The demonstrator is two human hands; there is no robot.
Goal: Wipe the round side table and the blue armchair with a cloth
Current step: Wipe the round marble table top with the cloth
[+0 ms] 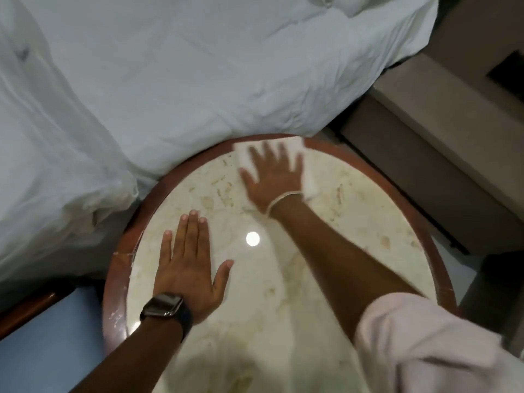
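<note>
The round side table (368, 222) has a cream marble top and a reddish-brown wooden rim. My right hand (273, 177) lies flat, fingers spread, pressing a white cloth (310, 182) onto the far part of the top near the rim; it is blurred by motion. Palm down on the near left of the top rests my left hand (188, 265), fingers together, holding nothing, with a dark watch on its wrist. The blue armchair (48, 344) shows at the bottom left, its seat and a wooden arm partly in view.
A bed with white bedding (170, 80) touches the table's far left side. A beige bench or step (442, 131) stands to the right. A ceiling light reflects as a bright spot (252, 238) mid-table.
</note>
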